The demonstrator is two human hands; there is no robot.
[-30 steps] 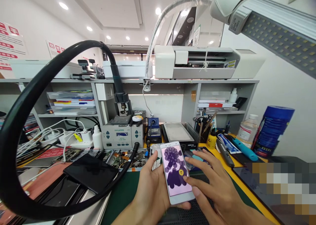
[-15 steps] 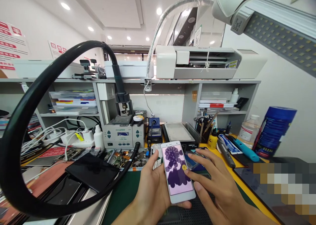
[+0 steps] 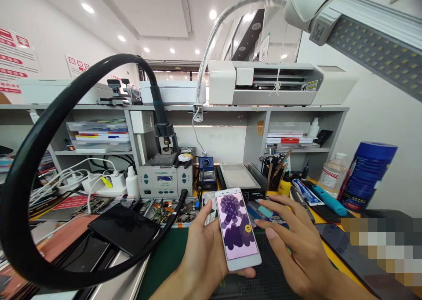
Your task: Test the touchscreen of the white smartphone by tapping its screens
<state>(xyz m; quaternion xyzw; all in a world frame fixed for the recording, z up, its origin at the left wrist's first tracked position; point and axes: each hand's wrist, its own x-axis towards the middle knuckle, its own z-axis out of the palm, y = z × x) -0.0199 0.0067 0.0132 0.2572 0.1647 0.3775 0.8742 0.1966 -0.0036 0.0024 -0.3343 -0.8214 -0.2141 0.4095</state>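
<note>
A white smartphone (image 3: 238,229) rests in my left hand (image 3: 202,251), its lit screen facing me. The thumb lies along the phone's left edge, and a fingertip shows below its lower right corner. On the screen are purple circles on pink, with a yellow round icon near the right edge. My right hand (image 3: 293,238) hovers just right of the phone, fingers stretched and apart, holding nothing. Beneath both hands lies a dark perforated mat (image 3: 263,273) on a green work surface (image 3: 171,251).
A thick black hose (image 3: 23,159) loops across the left, from a grey rework station (image 3: 165,180). Dark tablets or phones (image 3: 123,229) lie stacked at left, beside a tray of small parts (image 3: 165,210). A blue can (image 3: 367,177) and a clear bottle (image 3: 332,172) stand right; an LED lamp (image 3: 379,49) hangs above.
My right hand has moved right, its index finger leaving the phone's screen edge. The yellow icon sits slightly lower and further right. My left hand and the phone stay put.
</note>
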